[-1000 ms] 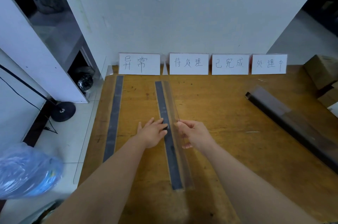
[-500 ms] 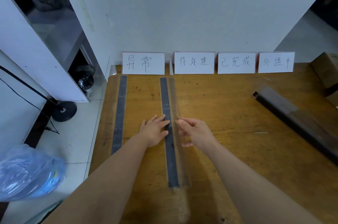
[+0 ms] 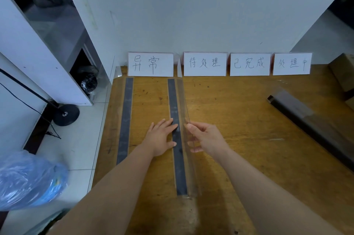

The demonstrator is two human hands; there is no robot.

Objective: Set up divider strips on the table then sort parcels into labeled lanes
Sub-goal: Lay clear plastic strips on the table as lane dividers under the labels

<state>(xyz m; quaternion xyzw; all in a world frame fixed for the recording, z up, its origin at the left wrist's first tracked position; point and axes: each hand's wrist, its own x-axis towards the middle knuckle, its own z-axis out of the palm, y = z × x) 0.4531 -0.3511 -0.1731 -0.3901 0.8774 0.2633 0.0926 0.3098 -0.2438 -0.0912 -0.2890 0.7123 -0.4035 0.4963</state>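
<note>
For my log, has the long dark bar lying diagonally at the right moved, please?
No: the long dark bar still ends in line with the left edge of the rightmost white label card.

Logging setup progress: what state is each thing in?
Left strip, flat by the table edge.
Middle strip, on table, both hands on it.
Left hand, pressing its dark base.
Right hand, pinching its clear wall.
Spare strips, lying untouched at right.
Labels, standing upright.

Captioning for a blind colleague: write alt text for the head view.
The left hand presses the dark base of a divider strip onto a wooden table while the right hand pinches its clear wall. A second strip lies left; four handwritten cards stand behind.
</note>
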